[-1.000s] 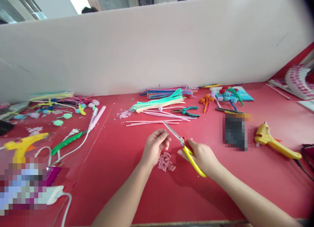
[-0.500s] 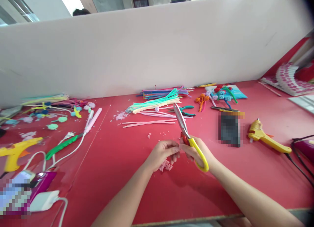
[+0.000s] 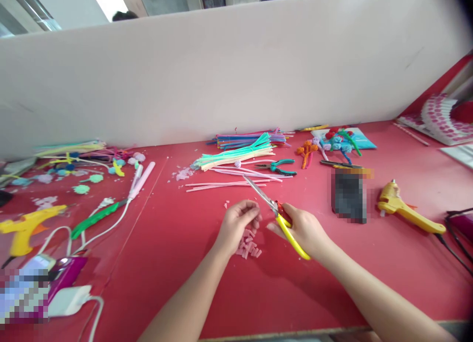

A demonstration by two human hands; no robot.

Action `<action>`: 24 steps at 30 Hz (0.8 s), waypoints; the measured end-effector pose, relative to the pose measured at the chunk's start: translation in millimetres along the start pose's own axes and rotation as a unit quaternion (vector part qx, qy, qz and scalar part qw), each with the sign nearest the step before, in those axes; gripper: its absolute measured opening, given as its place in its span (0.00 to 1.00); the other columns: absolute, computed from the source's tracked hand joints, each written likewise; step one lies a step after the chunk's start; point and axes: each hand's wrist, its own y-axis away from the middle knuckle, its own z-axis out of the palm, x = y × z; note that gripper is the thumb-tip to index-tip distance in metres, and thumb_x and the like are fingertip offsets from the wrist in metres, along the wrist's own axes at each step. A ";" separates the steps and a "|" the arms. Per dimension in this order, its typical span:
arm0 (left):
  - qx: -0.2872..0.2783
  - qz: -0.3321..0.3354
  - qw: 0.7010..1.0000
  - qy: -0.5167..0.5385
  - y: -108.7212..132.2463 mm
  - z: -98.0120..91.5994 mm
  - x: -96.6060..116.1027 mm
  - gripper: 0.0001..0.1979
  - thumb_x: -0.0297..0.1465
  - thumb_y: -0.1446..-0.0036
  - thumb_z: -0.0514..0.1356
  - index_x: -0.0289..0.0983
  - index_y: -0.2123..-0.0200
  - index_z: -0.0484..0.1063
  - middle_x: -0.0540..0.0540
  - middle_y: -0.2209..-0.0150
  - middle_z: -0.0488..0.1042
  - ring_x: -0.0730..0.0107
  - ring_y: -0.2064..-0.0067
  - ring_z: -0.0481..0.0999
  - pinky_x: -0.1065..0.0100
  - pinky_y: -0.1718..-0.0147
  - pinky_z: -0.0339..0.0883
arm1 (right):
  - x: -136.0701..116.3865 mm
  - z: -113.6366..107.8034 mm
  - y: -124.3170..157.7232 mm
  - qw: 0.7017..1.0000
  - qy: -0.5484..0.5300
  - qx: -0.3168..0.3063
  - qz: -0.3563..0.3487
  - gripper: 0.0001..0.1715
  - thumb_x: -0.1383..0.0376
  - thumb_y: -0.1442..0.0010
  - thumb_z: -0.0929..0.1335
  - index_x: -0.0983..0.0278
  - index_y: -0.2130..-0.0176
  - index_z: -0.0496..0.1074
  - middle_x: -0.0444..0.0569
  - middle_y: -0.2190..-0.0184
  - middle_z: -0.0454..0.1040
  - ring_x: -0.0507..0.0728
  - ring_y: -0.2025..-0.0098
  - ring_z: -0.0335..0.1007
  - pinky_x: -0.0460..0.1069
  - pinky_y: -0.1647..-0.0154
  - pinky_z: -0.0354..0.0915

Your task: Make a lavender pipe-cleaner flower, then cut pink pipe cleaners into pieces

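Note:
My right hand (image 3: 308, 228) is closed round the scissors (image 3: 294, 239), which have yellow and red handles. Their blades point up and to the left, past the fingers of my other hand. My left hand (image 3: 238, 221) has its thumb and fingers drawn together in a pinch; what they hold, if anything, is hidden. Just below those fingers lies a small heap of short pink cut pieces (image 3: 248, 246) on the red table (image 3: 177, 263). Beyond the scissor tips are several long pink pipe cleaners (image 3: 221, 185).
Behind lie bundled green and cream pipe cleaners (image 3: 240, 153) and teal-handled pliers (image 3: 283, 166). To the right are a blurred dark block (image 3: 348, 196) and a yellow glue gun (image 3: 410, 211). Another yellow glue gun (image 3: 27, 228) and a pink hair straightener (image 3: 142, 182) sit left. A white partition (image 3: 221, 81) rises behind.
My hands have come apart: the right has shifted right, the left slightly left and up. The scissors have swung so that their blades lean further left. More of the pink heap shows.

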 end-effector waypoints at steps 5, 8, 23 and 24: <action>0.036 0.048 0.997 0.051 -5.1 -10.1 6.8 0.07 0.33 0.51 0.61 0.34 0.71 0.69 0.52 0.78 0.68 0.80 0.79 0.65 0.77 0.82 0.58 | 0.6 4.5 6.6 0.995 0.097 -0.019 -0.028 0.18 0.49 0.46 0.61 0.61 0.69 0.60 0.46 0.78 0.71 0.56 0.77 0.68 0.45 0.79 0.49; 0.040 0.062 0.995 0.066 -5.5 -12.0 8.6 0.06 0.31 0.50 0.60 0.33 0.71 0.69 0.52 0.79 0.66 0.80 0.79 0.64 0.77 0.82 0.58 | 1.7 8.5 8.0 0.991 0.122 -0.023 -0.039 0.17 0.50 0.43 0.59 0.61 0.69 0.60 0.47 0.78 0.72 0.56 0.78 0.69 0.46 0.79 0.47; 0.035 0.085 0.992 0.088 -5.8 -14.5 8.7 0.04 0.29 0.49 0.60 0.33 0.70 0.70 0.51 0.78 0.68 0.81 0.79 0.65 0.78 0.83 0.58 | 5.5 11.9 10.4 0.988 0.144 -0.039 -0.042 0.18 0.51 0.41 0.57 0.62 0.72 0.58 0.46 0.81 0.71 0.56 0.79 0.69 0.46 0.80 0.44; 0.034 0.085 0.992 0.089 -5.9 -14.6 8.5 0.04 0.29 0.49 0.60 0.33 0.71 0.69 0.51 0.78 0.68 0.81 0.79 0.65 0.78 0.83 0.58 | 5.6 11.6 10.7 0.988 0.145 -0.041 -0.042 0.18 0.51 0.41 0.57 0.62 0.72 0.58 0.46 0.81 0.71 0.56 0.79 0.68 0.46 0.80 0.44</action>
